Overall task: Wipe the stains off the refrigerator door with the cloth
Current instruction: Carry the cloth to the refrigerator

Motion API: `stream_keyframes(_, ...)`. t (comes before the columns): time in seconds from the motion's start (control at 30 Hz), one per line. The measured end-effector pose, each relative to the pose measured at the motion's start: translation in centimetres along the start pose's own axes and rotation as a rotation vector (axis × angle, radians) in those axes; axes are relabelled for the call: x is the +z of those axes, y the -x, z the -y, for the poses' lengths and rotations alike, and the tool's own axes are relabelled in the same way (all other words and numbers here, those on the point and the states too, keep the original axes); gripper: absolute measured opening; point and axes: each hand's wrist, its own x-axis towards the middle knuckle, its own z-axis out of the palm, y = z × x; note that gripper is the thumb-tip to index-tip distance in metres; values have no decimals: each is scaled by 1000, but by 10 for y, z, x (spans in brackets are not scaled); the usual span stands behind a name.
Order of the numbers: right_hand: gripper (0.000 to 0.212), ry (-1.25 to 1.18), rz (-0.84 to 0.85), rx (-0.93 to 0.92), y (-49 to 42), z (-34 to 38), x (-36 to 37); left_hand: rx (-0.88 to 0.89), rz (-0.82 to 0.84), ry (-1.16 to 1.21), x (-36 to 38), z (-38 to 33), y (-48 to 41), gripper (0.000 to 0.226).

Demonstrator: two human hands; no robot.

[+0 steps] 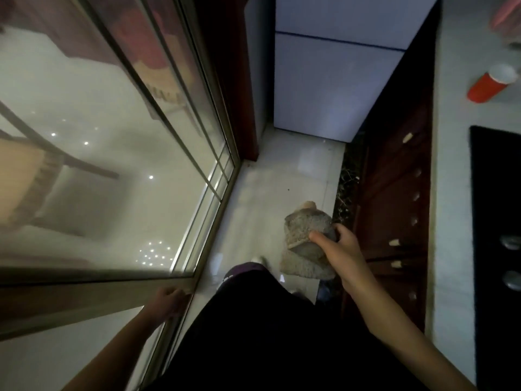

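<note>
Cloth (307,235) sits bunched in right hand (342,249); left hand (169,301) grips door frame (180,314); no legible writing.

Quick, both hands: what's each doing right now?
Left hand: fingers curled on the glass door frame.
Right hand: closed, holding the cloth, away from the refrigerator.

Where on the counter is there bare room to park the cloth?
Bare counter lies between the red cup and the black cooktop, along the cabinet edge. Nearer, the cooktop fills it. Right hand holds the cloth.
</note>
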Motion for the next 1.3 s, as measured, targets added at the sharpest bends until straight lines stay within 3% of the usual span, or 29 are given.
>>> stream_keyframes(0.1, 19, 24, 55, 11, -50, 34, 0, -60, -29, 42, -6, -30, -24, 27)
stream_keyframes(0.23, 19, 16, -10, 49, -115, 74, -1, -54, 10, 84, -15, -117, -61, 19)
stream_keyframes(0.5, 19, -128, -240, 112, -212, 150, -24, 250, 131, -171, -38, -378, -148, 16)
stream_keyframes(0.73, 20, -179, -262, 130, -303, 204, -56, 452, 150, -316, -35, -556, -191, 16)
stream_keyframes(0.87, 28, -106, -192, 123, -369, 239, -68, 394, 106, -281, -38, -588, -213, 16)
stream_keyframes(1.17, 33, 44, 33, 11, -476, 333, -71, -37, 9, 29, -51, -563, -227, 21)
stream_keyframes(1.3, 35, 84, 78, -16, -501, 361, -65, -43, 15, 58, -59, -585, -234, 19)
